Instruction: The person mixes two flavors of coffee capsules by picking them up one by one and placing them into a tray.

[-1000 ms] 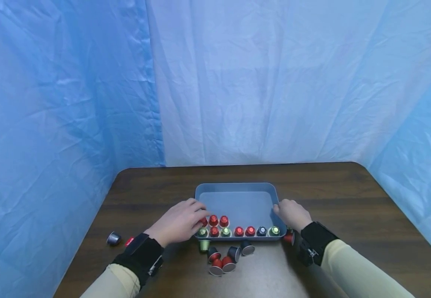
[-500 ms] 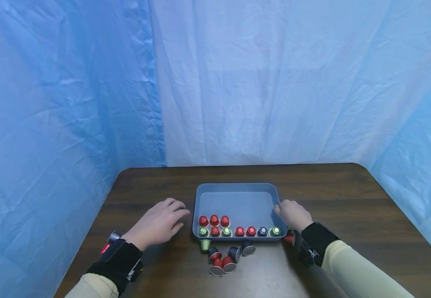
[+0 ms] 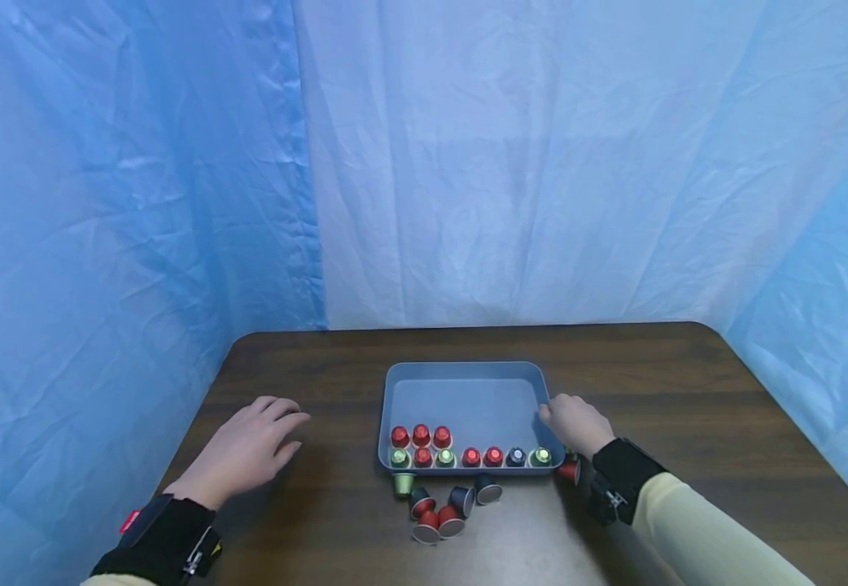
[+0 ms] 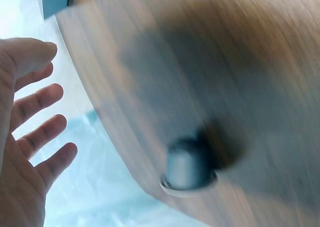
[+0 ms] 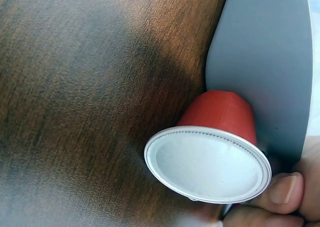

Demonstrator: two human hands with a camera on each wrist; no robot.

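**Fingers spread on one side, tray held on the other**

Fingers of the left hand are straight and apart above the table, holding nothing; a grey capsule lies near its wrist. Right hand curls on the tray rim, a red capsule just beside its fingertips.

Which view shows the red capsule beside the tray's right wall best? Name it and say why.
The right wrist view: the red capsule fills the frame, on its side against the tray, foil lid facing the camera. The head view shows only a small red sliver by the right hand. The left wrist view misses it.
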